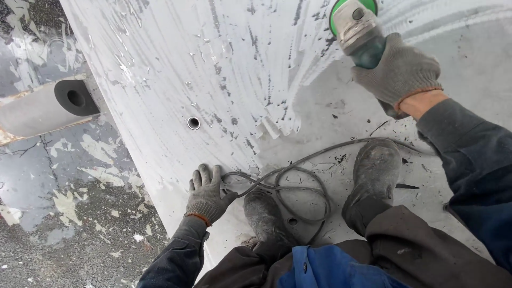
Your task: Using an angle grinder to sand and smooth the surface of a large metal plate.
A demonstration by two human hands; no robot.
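Head view: angle grinder [358,29] at one o'clock on the pale metal plate [176,64], right hand [397,69] with fingers wrapped around its body. Left hand [207,194] at seven o'clock, fingers spread flat beside the cable [288,176]. Likely heavy, stiff, vibrating; best gripped at the body. Disc cut off at frame top.

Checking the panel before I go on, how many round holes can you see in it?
2. One metal-ringed hole sits mid-panel, above the left hand. A smaller hole lies between the two boots, inside the cable loop. Others may be hidden under the person.
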